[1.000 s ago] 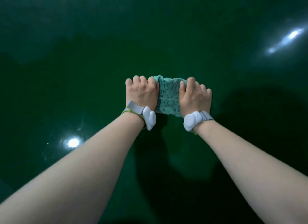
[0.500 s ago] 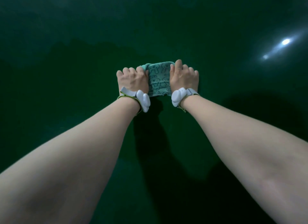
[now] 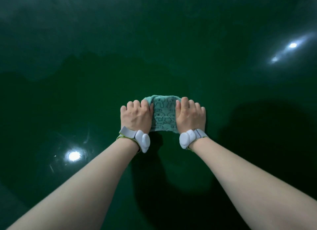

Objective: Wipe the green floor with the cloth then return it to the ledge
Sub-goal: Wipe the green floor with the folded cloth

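A teal cloth (image 3: pixel 163 113) printed with small cartoon figures lies flat on the glossy green floor (image 3: pixel 85 92) in the middle of the head view. My left hand (image 3: pixel 136 115) presses down on its left side, fingers curled over the cloth's edge. My right hand (image 3: pixel 190 115) presses on its right side in the same way. Only the strip of cloth between the two hands and its far edge show. Each wrist carries a white band with a rounded white device.
The dark green floor fills the whole view and shines with wet-looking streaks. Bright lamp reflections sit at the lower left (image 3: pixel 74 155) and upper right (image 3: pixel 292 45). Dark shadows fall below and to the right of my arms. No ledge is in sight.
Both hands pushed the cloth away across the floor half a second ago, arms stretched; now they have drawn it back towards me, about where it lay a second ago.
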The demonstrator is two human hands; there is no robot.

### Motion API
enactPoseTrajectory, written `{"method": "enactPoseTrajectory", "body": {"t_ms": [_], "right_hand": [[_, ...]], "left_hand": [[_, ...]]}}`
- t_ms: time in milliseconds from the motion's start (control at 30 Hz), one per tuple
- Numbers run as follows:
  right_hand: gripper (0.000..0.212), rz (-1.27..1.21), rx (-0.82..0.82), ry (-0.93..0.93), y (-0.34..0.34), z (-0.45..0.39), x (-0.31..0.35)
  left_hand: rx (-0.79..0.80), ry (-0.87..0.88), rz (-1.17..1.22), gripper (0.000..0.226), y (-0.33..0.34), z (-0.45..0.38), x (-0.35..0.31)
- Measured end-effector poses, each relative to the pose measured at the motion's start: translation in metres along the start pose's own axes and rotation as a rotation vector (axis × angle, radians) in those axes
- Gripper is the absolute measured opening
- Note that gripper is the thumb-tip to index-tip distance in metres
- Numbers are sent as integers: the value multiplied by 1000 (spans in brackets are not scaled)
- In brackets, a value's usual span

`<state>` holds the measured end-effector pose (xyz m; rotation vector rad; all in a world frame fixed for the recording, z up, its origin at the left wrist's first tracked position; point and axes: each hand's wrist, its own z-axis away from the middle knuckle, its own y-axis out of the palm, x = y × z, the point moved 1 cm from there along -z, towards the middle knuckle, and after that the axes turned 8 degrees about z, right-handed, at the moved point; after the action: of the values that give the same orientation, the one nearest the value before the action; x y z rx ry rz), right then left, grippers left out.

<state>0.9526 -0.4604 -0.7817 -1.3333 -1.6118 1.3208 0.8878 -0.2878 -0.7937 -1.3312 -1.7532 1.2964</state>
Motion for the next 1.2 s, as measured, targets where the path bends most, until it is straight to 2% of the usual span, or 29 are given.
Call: {"method": "enactPoseTrajectory", "body": {"t_ms": [200,367,733,967,1133,1200], "right_hand": [[36,-26,15,-2,-11,32,-1],[34,-67,-16,-39,-17,76,-6],[35,-49,-45,-29,-18,81,-3],[36,-37,-13,-23,-11,27,9],[37,6,44,-126,-2,-47,43],[35,24,49,-162,1,-57,57]], "left_hand": [[113,-8,18,40,-28,27,-3],[140,55,20,42,-51,72,10],[25,167,20,42,-33,75,15],[-48,158,7,43,-8,24,17],[-66,182,-72,45,9,-45,49],[-57,138,-102,48,13,-53,60]]}}
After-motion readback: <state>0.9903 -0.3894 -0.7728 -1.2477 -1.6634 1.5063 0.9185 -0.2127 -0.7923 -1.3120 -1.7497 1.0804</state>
